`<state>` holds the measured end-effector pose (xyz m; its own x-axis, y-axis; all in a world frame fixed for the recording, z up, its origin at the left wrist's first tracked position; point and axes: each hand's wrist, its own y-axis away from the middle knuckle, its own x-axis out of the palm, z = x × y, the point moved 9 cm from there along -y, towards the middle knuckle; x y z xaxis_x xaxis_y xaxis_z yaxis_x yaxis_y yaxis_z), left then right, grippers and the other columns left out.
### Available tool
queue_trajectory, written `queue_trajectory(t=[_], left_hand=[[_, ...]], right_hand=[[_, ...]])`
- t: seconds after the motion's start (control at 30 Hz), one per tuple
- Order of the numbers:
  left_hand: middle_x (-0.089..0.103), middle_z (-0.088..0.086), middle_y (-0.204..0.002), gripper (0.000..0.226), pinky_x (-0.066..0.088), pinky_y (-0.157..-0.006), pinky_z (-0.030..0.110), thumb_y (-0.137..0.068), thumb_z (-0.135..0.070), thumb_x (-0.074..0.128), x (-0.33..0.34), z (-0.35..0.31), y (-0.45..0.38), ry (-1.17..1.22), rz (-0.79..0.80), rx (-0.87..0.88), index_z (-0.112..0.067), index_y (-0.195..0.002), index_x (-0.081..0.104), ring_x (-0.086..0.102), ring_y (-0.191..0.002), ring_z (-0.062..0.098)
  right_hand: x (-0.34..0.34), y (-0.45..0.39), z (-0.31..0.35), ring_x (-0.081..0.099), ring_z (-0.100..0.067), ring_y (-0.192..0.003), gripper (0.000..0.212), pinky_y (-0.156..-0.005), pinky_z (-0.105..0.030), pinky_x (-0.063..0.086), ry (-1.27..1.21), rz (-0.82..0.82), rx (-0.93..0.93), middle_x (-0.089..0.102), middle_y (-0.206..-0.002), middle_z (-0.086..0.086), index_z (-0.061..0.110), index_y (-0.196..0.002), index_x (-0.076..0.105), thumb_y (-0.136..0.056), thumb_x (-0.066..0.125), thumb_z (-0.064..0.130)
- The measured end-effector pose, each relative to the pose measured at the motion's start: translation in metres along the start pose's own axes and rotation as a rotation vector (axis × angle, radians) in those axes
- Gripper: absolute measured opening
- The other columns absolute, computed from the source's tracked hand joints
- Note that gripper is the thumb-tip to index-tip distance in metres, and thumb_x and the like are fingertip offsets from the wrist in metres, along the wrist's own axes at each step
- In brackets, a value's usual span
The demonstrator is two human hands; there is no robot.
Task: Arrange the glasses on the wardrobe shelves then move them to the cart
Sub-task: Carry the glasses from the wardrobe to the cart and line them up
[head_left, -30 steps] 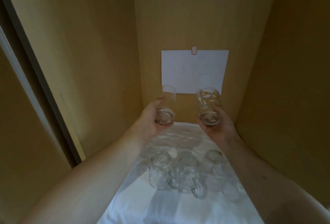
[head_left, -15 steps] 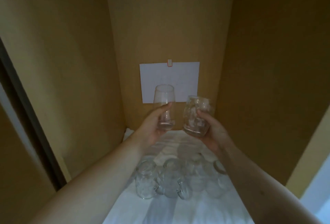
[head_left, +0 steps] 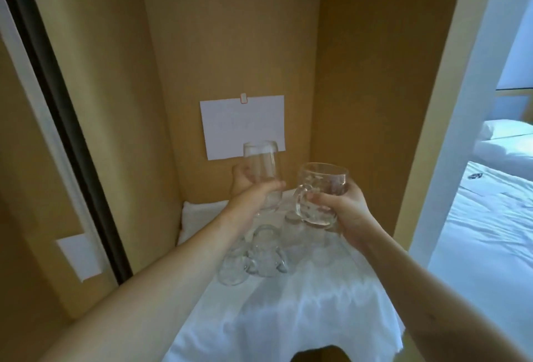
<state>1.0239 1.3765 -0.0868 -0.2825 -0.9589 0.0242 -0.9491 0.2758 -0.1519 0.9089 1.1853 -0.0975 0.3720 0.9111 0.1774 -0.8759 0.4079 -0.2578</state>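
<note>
Left hand (head_left: pixel 251 191) grips tumbler (head_left: pixel 261 165); paper (head_left: pixel 242 125) unreadable.

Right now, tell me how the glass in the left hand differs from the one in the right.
The tall glass is slim, smooth and handleless; the glass mug is squat, wider and has a handle. The left hand wraps the tall glass low down; the right hand holds the mug from below. Both are clear, upright and off the white cloth.

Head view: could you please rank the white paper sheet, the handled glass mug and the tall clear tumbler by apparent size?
1. White paper sheet, largest.
2. Handled glass mug and tall clear tumbler: similar; the mug looks wider but seems nearer, so unranked.
</note>
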Motion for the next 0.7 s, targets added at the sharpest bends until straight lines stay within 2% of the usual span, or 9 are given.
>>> queue_trajectory(t=[0.1, 0.17, 0.27, 0.37, 0.43, 0.5, 0.6, 0.7], left_hand=[[0.057, -0.007, -0.124, 0.093, 0.053, -0.086, 0.03, -0.059, -0.027, 0.092, 0.022, -0.004, 0.025, -0.112, 0.096, 0.118, -0.034, -0.136, 0.04, 0.058, -0.11, 0.01], [0.055, -0.007, -0.126, 0.097, 0.053, -0.093, 0.034, -0.057, -0.028, 0.092, 0.042, -0.004, 0.042, -0.155, 0.159, 0.141, -0.035, -0.138, 0.041, 0.056, -0.112, 0.009], [0.057, -0.01, -0.121, 0.09, 0.054, -0.09, 0.036, -0.058, -0.029, 0.093, 0.077, -0.008, 0.064, -0.136, 0.25, 0.162, -0.038, -0.133, 0.044, 0.056, -0.11, 0.006], [0.054, -0.012, -0.118, 0.084, 0.048, -0.087, 0.028, -0.065, -0.024, 0.094, 0.119, -0.016, 0.087, -0.114, 0.35, 0.207, -0.035, -0.132, 0.045, 0.056, -0.111, 0.008], [0.053, -0.013, -0.116, 0.085, 0.047, -0.083, 0.025, -0.068, -0.023, 0.094, 0.143, -0.02, 0.1, -0.099, 0.409, 0.24, -0.03, -0.136, 0.043, 0.057, -0.11, 0.008], [0.053, -0.013, -0.114, 0.085, 0.046, -0.076, 0.02, -0.07, -0.025, 0.093, 0.172, -0.025, 0.116, -0.098, 0.47, 0.275, -0.028, -0.137, 0.04, 0.058, -0.106, 0.006], [0.057, -0.011, -0.115, 0.085, 0.049, -0.076, 0.019, -0.069, -0.03, 0.094, 0.224, -0.028, 0.141, -0.115, 0.571, 0.301, -0.031, -0.134, 0.039, 0.06, -0.104, 0.006], [0.058, -0.003, -0.121, 0.086, 0.054, -0.088, 0.032, -0.066, -0.034, 0.095, 0.278, -0.027, 0.168, -0.104, 0.643, 0.287, -0.036, -0.132, 0.039, 0.06, -0.111, 0.017]], right_hand=[[-0.025, 0.037, 0.006, 0.071, -0.038, -0.107, 0.084, -0.096, -0.062, 0.053, 0.01, -0.085, -0.004, 0.073, -0.115, -0.017, 0.011, -0.124, 0.061, -0.048, 0.097, 0.011], [-0.038, 0.062, 0.012, 0.069, -0.04, -0.109, 0.087, -0.096, -0.059, 0.054, 0.029, -0.113, -0.009, 0.072, -0.116, -0.019, 0.011, -0.126, 0.06, -0.047, 0.096, 0.01], [-0.064, 0.096, 0.028, 0.071, -0.037, -0.106, 0.083, -0.087, -0.048, 0.059, 0.054, -0.161, -0.04, 0.073, -0.113, -0.018, 0.011, -0.124, 0.062, -0.047, 0.094, 0.009], [-0.099, 0.128, 0.046, 0.073, -0.034, -0.101, 0.073, -0.085, -0.043, 0.06, 0.107, -0.238, -0.064, 0.075, -0.108, -0.015, 0.011, -0.121, 0.064, -0.053, 0.089, 0.003], [-0.121, 0.144, 0.056, 0.075, -0.03, -0.095, 0.067, -0.077, -0.034, 0.06, 0.121, -0.298, -0.075, 0.077, -0.1, -0.01, 0.015, -0.116, 0.066, -0.054, 0.088, 0.002], [-0.15, 0.163, 0.066, 0.075, -0.027, -0.093, 0.071, -0.074, -0.027, 0.058, 0.143, -0.377, -0.083, 0.076, -0.099, -0.009, 0.012, -0.118, 0.063, -0.053, 0.089, 0.004], [-0.2, 0.196, 0.078, 0.074, -0.03, -0.097, 0.082, -0.08, -0.034, 0.06, 0.141, -0.498, -0.087, 0.074, -0.105, -0.015, 0.01, -0.123, 0.059, -0.048, 0.092, 0.006], [-0.249, 0.234, 0.091, 0.073, -0.032, -0.101, 0.086, -0.091, -0.043, 0.058, 0.17, -0.593, -0.086, 0.074, -0.108, -0.015, 0.011, -0.125, 0.058, -0.046, 0.092, 0.006]])
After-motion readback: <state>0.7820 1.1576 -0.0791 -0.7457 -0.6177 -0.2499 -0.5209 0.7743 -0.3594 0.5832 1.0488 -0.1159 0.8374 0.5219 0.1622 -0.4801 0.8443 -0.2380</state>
